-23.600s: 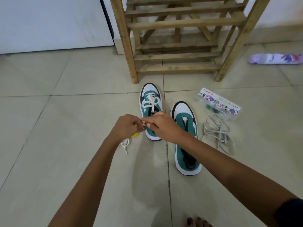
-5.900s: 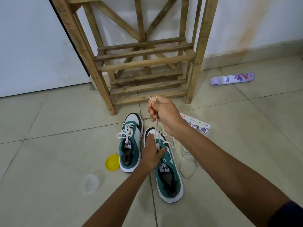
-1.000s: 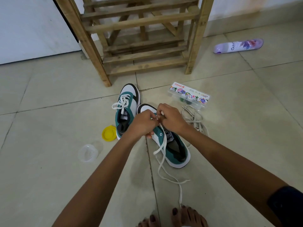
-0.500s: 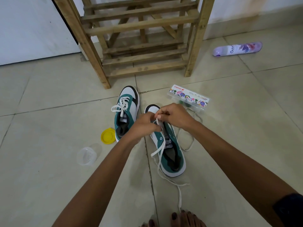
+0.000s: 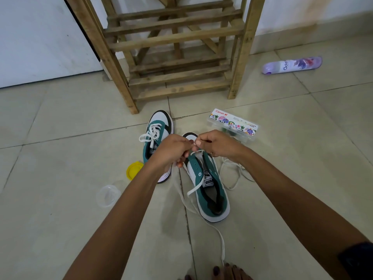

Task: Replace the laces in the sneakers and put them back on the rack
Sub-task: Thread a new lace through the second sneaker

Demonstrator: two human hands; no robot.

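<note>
Teal-and-white sneaker [image 5: 207,190] lies on the floor tiles [image 5: 60,219] before the wooden rack [image 5: 173,57], half-laced; left hand [image 5: 171,152] and right hand [image 5: 218,144] pinch its white lace [image 5: 196,183] above the toe.

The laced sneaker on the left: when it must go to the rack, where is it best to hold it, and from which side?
Probably at the heel collar. The laced sneaker stands upright, toe toward the wooden rack, and its open mouth faces up on the near side. Coming from above and behind, fingers can hook inside the opening with the thumb outside, clear of the tied bow. The left hand now partly covers the heel.
</note>
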